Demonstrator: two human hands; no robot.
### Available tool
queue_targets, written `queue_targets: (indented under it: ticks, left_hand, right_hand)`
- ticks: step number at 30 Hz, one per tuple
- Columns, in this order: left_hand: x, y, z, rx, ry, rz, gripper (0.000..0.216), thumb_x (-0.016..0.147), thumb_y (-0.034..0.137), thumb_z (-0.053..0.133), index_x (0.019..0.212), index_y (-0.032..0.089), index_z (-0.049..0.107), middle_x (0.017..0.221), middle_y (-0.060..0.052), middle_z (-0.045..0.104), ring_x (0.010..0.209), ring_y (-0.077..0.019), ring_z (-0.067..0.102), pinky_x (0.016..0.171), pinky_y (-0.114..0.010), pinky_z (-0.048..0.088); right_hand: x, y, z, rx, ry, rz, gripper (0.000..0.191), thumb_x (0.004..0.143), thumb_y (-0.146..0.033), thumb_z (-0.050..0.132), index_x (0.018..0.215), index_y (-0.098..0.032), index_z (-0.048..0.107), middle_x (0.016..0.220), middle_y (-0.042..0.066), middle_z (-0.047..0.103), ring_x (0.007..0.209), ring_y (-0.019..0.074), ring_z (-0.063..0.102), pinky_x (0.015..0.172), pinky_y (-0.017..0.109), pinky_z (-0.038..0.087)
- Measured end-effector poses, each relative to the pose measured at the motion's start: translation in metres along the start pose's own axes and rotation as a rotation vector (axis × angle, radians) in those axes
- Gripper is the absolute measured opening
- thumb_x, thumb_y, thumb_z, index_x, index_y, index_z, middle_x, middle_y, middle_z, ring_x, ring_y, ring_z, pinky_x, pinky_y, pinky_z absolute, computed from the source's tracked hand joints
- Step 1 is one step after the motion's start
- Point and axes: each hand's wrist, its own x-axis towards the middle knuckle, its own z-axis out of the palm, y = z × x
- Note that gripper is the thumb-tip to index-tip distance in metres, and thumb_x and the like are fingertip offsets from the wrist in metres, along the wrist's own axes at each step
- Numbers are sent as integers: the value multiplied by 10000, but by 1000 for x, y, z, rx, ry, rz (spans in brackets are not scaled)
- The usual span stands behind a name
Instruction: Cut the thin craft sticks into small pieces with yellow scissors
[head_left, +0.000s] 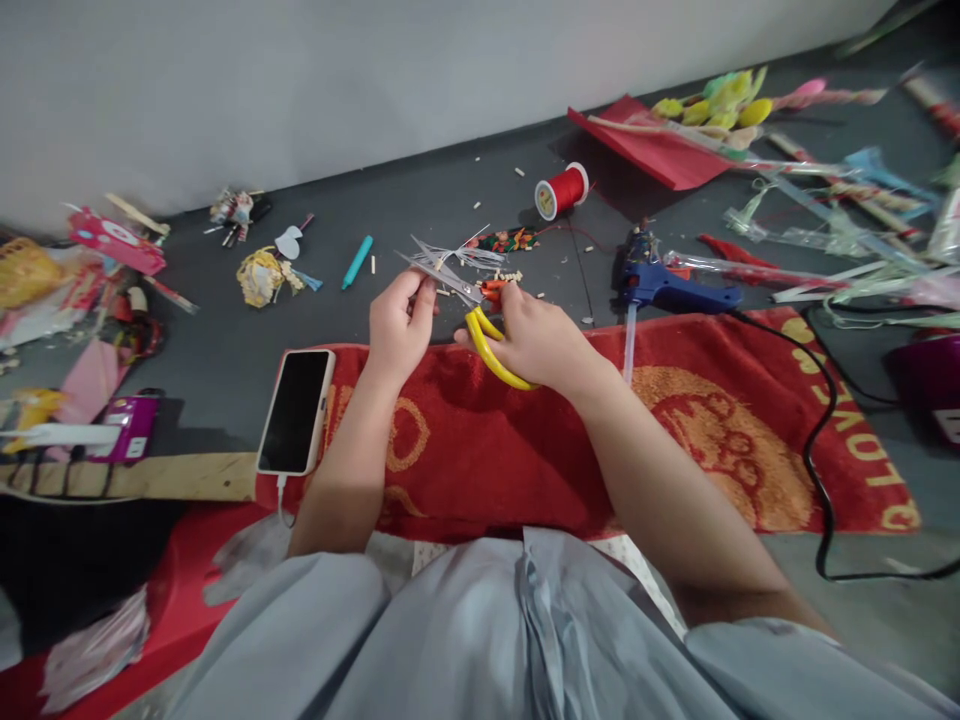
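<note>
My right hand [541, 338] is closed around a pair of scissors [489, 345] with yellow and orange handles; the blades point up and left. Fingertips of my left hand [403, 322] are pinched together right beside the blades, and whatever they hold is too small or hidden to make out. Thin white strips [480, 257] lie just behind the blades. Small pale bits [510, 276] are scattered on the dark table close to the scissors. Past them is a small dark green and orange bundle [510, 240].
A red thread spool [562, 191] and a teal pen [358, 262] lie farther back. To the right stands a blue glue gun [667, 285] with its cord. A red towel [495, 450] lies under my forearms, with a charging phone [296, 412] at its left edge.
</note>
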Motion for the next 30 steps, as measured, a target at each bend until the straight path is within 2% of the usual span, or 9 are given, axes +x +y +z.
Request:
queue_targets:
  ticks: [9, 19, 30]
  left_hand:
    - [1, 3, -5, 57, -13, 39, 488, 961, 542, 315, 895, 180, 634, 688, -16, 597, 634, -107, 584, 609, -239, 446]
    - [-3, 8, -5, 146, -21, 65, 343, 975, 355, 359, 801, 193, 606, 684, -11, 620, 646, -116, 571, 635, -245, 423]
    - [-3, 5, -3, 158, -11, 93, 309, 963, 325, 385, 787, 193, 603, 642, -8, 596, 598, -110, 528, 591, -237, 386]
  right_hand:
    - [1, 0, 0, 3, -31, -8, 718, 817, -800, 316, 1018, -135, 496, 954, 189, 684, 852, 328, 668, 703, 356, 443]
    - [1, -2, 6, 62, -1, -31, 684, 846, -748, 361, 1049, -110, 501, 997, 203, 673, 902, 300, 652, 738, 339, 433]
    - [4, -8, 5, -33, 18, 66, 589, 882, -635, 400, 1036, -97, 585, 949, 166, 701, 839, 286, 667, 699, 340, 428]
